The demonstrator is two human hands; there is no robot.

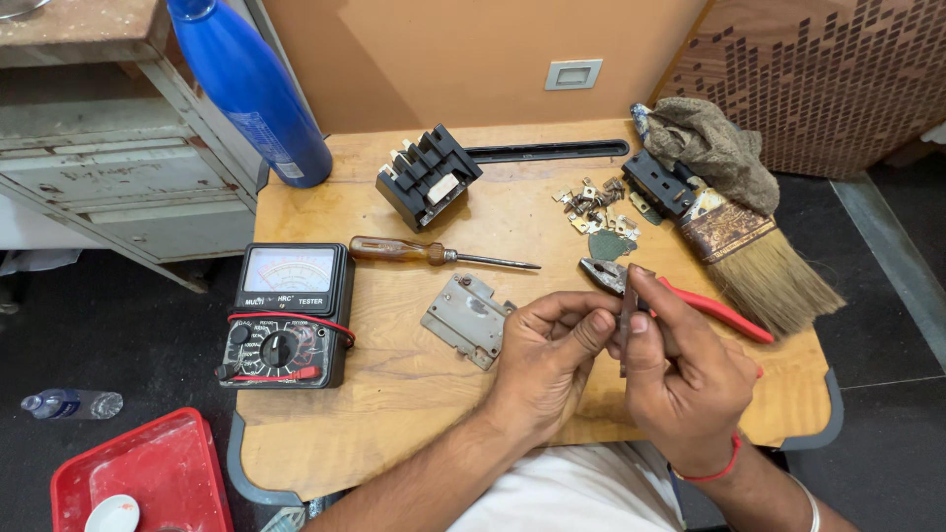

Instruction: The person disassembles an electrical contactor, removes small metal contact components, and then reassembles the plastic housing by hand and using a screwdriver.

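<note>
Both hands meet over the front right of the wooden table (394, 394). My right hand (685, 379) pinches a thin dark metal strip (629, 300), held upright between thumb and fingers. My left hand (547, 355) touches the strip's lower part with its thumb and fingertips. Just behind the hands lie red-handled pliers (714, 310). A grey metal plate (465, 320) rests on the table to the left of my left hand.
A black analog multimeter (286, 315) sits at the left, a brown-handled screwdriver (424, 254) in the middle. Farther back are a black switch block (427, 175), small metal contacts (591, 202), a paintbrush (749, 251), a cloth (714, 143), and a blue bottle (254, 89). A red tray (158, 473) lies below left.
</note>
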